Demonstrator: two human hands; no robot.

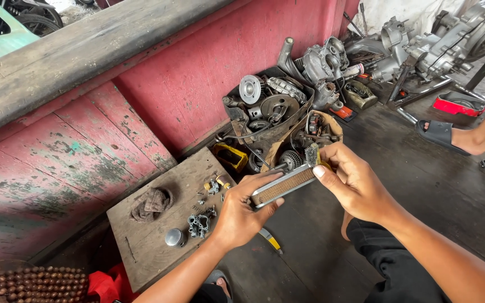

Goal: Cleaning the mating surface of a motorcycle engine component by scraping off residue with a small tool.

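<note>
My left hand [241, 212] grips the near end of a long, narrow metal-framed filter element [282, 186] with a brown mesh face. At its far end my right hand [350, 183] holds the frame and presses a small wire brush with a yellow handle [313, 155] against the top edge. Both hands hover above the dark floor, just right of a wooden board [158, 235].
The board carries a dirty rag [151, 203], a small metal cap [174, 237] and small engine parts [200, 225]. A box of engine parts [269, 104] and engine cases [422, 45] sit behind. Another person's sandalled foot [450, 134] is at right. A red wooden wall [57, 163] is at left.
</note>
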